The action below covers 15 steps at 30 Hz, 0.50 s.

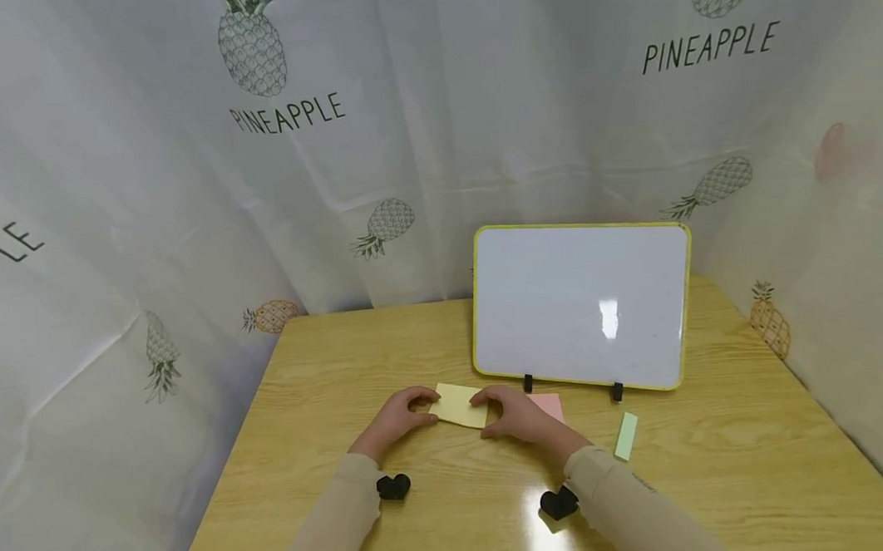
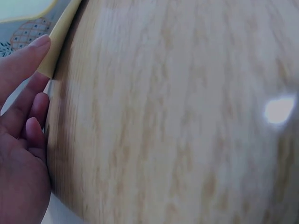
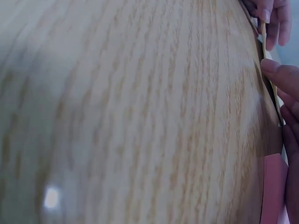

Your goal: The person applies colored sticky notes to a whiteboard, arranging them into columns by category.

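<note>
A pale yellow sticky note (image 1: pixel 459 405) is held between both hands just above the table, its lower edge slightly bowed. My left hand (image 1: pixel 402 412) pinches its left end with thumb and fingers, while my right hand (image 1: pixel 519 413) grips the right end. In the left wrist view, the thumb of the left hand (image 2: pixel 21 149) lies against the yellow sticky note (image 2: pixel 60 39). Seen edge-on in the right wrist view, the note looks thin; whether it is one sheet or several cannot be told. A pink sticky note pad (image 1: pixel 547 404) lies behind the right hand, partly hidden by it.
A whiteboard (image 1: pixel 581 301) with a yellow frame stands tilted at the back on small black feet. To the right, a narrow light green sticky note pad (image 1: pixel 626 437) lies on the wooden table (image 1: pixel 326 365). A pineapple-print curtain (image 1: pixel 434 126) surrounds the table.
</note>
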{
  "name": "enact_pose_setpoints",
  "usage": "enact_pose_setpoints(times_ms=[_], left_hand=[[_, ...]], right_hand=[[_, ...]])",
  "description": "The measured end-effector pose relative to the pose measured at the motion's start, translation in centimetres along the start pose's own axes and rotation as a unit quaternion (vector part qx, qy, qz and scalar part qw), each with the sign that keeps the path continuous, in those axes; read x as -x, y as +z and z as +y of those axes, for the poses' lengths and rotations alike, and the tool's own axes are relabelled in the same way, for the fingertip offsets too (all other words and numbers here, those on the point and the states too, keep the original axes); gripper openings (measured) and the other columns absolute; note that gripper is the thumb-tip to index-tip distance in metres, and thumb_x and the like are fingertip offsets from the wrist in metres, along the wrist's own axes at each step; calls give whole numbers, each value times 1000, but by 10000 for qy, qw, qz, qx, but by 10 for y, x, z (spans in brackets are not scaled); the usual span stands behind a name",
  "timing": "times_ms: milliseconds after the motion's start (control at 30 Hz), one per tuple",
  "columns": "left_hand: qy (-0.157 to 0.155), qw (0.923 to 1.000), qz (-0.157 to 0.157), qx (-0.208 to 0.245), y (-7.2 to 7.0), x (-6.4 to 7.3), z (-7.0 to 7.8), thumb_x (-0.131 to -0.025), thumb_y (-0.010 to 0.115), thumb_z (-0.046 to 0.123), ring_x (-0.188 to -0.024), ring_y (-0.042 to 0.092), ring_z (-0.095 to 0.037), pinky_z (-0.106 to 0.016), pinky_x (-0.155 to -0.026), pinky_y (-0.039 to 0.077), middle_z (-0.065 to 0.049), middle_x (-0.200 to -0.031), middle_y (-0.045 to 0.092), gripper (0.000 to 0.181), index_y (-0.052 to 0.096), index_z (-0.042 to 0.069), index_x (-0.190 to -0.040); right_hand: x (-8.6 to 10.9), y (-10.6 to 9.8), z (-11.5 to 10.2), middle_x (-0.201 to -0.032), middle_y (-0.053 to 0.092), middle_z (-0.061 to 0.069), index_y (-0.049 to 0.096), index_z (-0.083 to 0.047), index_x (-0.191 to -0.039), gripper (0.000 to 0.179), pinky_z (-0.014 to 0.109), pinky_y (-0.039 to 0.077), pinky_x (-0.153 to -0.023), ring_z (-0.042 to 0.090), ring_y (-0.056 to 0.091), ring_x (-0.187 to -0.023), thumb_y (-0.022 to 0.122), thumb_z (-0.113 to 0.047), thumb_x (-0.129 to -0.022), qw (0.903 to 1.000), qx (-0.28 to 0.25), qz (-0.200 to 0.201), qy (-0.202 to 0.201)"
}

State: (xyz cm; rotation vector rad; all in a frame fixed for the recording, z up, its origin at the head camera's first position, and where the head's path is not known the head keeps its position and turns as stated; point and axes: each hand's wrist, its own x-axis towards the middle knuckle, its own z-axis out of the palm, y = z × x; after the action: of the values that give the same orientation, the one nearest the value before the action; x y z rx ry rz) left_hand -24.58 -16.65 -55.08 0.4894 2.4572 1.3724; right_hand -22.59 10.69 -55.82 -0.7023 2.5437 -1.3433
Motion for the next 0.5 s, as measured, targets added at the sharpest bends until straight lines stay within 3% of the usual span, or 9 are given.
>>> enact_pose_setpoints(times_ms=[333,500], left_hand=[[7,9999,40,141,2,-1,-7,-88,75,17,-105,55,-20,-39,-92,44,0,-116,64,33,68,13,-119],[-26,9998,41,178,1,-2,-6,-87,76,15,-106,55,-20,-39,-93,43,-1,-117,64,34,67,13,-120]], right_hand=[[2,4,6,-120,63,-2,70,-20,-113,47,44,37,-101,22,52,-117,89,-20,-70,9989,-186,370,230],[2,3,5,-117,64,-3,70,-17,-113,47,44,39,-100,22,54,-116,89,-20,-70,9990,-171,412,11]])
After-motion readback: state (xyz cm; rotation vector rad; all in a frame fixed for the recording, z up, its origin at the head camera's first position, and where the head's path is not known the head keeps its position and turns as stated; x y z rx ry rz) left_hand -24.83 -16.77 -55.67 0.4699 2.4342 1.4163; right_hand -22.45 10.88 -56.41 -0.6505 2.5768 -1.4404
